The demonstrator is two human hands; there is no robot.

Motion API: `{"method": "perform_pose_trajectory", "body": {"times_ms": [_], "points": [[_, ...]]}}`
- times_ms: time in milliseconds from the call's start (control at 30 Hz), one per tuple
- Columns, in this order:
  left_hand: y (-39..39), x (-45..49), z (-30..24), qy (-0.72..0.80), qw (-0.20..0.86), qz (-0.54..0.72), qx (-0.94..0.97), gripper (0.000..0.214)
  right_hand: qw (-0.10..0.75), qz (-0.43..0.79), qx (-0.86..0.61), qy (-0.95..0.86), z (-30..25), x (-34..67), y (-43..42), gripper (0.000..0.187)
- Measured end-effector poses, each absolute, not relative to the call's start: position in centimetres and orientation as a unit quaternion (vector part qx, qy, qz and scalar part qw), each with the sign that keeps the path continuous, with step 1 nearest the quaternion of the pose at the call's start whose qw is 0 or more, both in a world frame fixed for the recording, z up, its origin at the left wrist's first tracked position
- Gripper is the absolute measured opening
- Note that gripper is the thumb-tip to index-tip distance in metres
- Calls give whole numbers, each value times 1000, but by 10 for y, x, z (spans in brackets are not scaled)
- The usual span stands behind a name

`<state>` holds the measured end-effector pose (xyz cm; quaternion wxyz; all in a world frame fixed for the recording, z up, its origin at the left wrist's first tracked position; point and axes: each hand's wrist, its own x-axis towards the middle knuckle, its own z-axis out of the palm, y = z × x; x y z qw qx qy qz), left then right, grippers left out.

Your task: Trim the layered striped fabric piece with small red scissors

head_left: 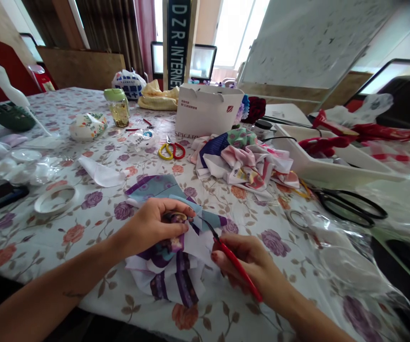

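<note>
Floral tablecloth [59, 247] covers the table, its near edge running below the left forearm [44, 304]. The left hand [151, 228] curls closed around bunched purple-striped fabric [171, 280], and the right hand [247, 261] pinches a slim red-handled tool [238, 268], its dark tip at the fabric. Ahead, a strip of tablecloth separates the hands from a heap of fabric scraps [242, 159]; black-handled scissors [347, 219] lie beyond the right hand.
</note>
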<state>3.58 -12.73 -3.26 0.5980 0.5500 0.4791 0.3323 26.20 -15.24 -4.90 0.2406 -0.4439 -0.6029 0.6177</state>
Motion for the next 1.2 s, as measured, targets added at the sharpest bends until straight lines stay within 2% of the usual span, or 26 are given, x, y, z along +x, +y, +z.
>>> {"method": "perform_pose_trajectory", "body": {"times_ms": [167, 1200], "points": [[-126, 33, -30, 475, 604, 351, 535, 28, 179, 657, -455, -574, -52, 264, -150, 57], [-123, 30, -26, 454, 681, 308, 485, 26, 176, 649, -469, -573, -56, 257, -150, 59]]}}
